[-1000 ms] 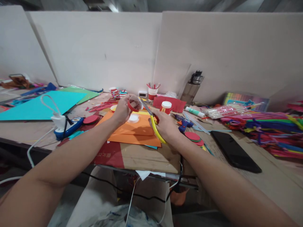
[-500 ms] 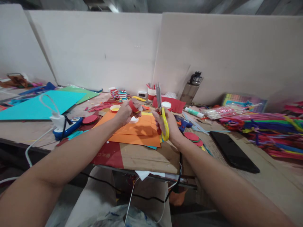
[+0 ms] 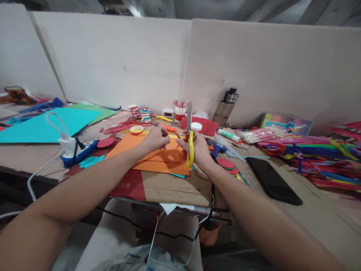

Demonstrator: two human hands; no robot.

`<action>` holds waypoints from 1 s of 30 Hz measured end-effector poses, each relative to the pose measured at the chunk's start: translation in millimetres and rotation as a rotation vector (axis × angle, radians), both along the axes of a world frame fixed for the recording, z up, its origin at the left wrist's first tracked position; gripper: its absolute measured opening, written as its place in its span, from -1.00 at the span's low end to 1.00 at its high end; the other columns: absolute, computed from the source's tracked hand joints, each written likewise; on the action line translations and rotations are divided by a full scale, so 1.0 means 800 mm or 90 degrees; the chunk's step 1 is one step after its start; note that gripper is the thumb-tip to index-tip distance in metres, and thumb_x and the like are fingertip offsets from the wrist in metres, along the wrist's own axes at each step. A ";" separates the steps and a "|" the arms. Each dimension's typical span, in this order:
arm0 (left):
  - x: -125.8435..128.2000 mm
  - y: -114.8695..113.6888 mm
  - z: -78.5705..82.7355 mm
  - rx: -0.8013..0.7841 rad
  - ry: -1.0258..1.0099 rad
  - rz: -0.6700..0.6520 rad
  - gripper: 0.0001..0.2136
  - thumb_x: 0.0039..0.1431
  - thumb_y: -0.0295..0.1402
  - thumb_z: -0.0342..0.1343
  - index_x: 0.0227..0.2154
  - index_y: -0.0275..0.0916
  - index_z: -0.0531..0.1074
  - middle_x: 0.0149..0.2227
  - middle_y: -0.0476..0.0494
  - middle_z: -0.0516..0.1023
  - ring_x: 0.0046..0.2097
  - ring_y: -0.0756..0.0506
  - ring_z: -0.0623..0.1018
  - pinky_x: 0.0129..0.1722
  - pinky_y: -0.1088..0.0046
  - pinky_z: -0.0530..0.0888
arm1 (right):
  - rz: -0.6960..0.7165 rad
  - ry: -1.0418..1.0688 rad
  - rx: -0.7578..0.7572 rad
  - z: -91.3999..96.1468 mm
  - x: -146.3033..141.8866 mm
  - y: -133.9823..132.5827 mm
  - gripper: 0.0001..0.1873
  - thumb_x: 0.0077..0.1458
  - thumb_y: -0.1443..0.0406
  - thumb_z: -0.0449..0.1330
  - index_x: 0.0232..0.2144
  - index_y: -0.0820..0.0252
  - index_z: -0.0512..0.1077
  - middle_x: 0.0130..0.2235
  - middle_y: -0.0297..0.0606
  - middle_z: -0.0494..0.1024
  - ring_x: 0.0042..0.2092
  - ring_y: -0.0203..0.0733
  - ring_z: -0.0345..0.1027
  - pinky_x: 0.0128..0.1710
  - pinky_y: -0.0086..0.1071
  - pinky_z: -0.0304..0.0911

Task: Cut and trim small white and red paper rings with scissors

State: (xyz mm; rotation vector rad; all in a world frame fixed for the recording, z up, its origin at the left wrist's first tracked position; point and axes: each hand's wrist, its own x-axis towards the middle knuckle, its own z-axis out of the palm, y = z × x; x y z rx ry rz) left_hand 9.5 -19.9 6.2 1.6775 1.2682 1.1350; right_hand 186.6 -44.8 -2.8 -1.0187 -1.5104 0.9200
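Observation:
My right hand [image 3: 199,147] is closed round a pair of scissors [image 3: 190,148] with yellow handles, the metal blades pointing up. To its left, my left hand [image 3: 156,140] is closed in a pinch on a thin red strip [image 3: 178,138], which curls across the gap to the fingers of my right hand. Whether those fingers hold the strip too, I cannot tell. Both hands are above stacked orange sheets [image 3: 152,166]. A shallow red and white ring-shaped piece [image 3: 137,130], yellow inside, sits beyond my left wrist.
Red discs [image 3: 225,163] and a black phone [image 3: 273,180] lie on the right, near bundled pipe cleaners [image 3: 332,162]. A dark bottle [image 3: 225,107] and a glue stick [image 3: 229,134] stand and lie behind. On the left are a blue power strip [image 3: 79,153] and a turquoise sheet [image 3: 47,124].
The red loop round my left fingers now shows as a strip curling between both hands. My left hand has lowered slightly; the scissors have come slightly left, still upright.

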 end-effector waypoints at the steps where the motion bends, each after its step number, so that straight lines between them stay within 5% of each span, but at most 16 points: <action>1: -0.001 0.002 0.000 -0.014 -0.031 -0.028 -0.77 -0.11 -0.51 0.21 -0.46 -0.21 0.24 -0.66 0.03 0.45 -0.66 -0.01 0.47 -0.69 0.56 0.27 | 0.004 0.006 -0.009 0.001 0.001 0.000 -0.43 -0.21 0.04 0.43 -0.22 0.10 0.31 -0.47 -0.49 0.35 -0.53 -0.35 0.26 -0.58 -0.43 0.25; 5: -0.012 0.012 -0.001 -0.079 -0.186 -0.159 -0.70 -0.06 -0.32 0.32 -0.38 -0.25 0.29 -0.51 -0.06 0.56 -0.61 0.05 0.48 -0.67 0.59 0.26 | 0.009 0.040 -0.044 0.003 0.004 0.002 -0.42 -0.24 0.04 0.43 -0.21 0.11 0.31 -0.50 -0.50 0.36 -0.57 -0.36 0.25 -0.62 -0.45 0.23; 9: -0.025 0.019 0.001 -0.101 -0.190 -0.171 -0.64 -0.08 -0.22 0.37 -0.36 -0.27 0.34 -0.49 -0.08 0.57 -0.61 0.07 0.46 -0.67 0.61 0.25 | 0.006 0.096 -0.082 0.002 0.004 0.006 -0.40 -0.26 0.04 0.44 -0.21 0.11 0.30 -0.53 -0.53 0.34 -0.56 -0.36 0.27 -0.61 -0.45 0.25; 17: -0.068 0.051 0.008 -0.087 -0.193 -0.033 -0.73 -0.06 -0.25 0.33 -0.52 -0.33 0.38 -0.57 -0.11 0.52 -0.67 0.10 0.39 -0.71 0.61 0.24 | -0.005 0.114 -0.122 0.007 0.002 0.003 -0.40 -0.26 0.00 0.43 -0.23 0.11 0.30 -0.54 -0.53 0.35 -0.55 -0.36 0.29 -0.60 -0.46 0.29; 24: -0.108 0.075 0.004 -0.119 -0.099 0.173 -0.75 -0.05 -0.35 0.35 -0.61 -0.33 0.39 -0.67 -0.18 0.47 -0.67 0.02 0.42 -0.67 0.56 0.30 | -0.012 0.056 -0.112 0.005 0.002 0.001 -0.42 -0.18 -0.04 0.37 -0.20 0.09 0.29 -0.58 -0.51 0.37 -0.65 -0.35 0.25 -0.69 -0.46 0.19; 30: -0.117 0.080 -0.001 -0.130 -0.052 0.227 -0.77 0.04 -0.43 0.27 -0.64 -0.32 0.39 -0.65 -0.19 0.50 -0.66 -0.01 0.45 -0.57 0.45 0.43 | -0.011 0.060 -0.096 0.003 0.004 0.002 -0.49 -0.13 0.01 0.35 -0.20 0.11 0.32 -0.54 -0.48 0.40 -0.62 -0.35 0.27 -0.65 -0.45 0.22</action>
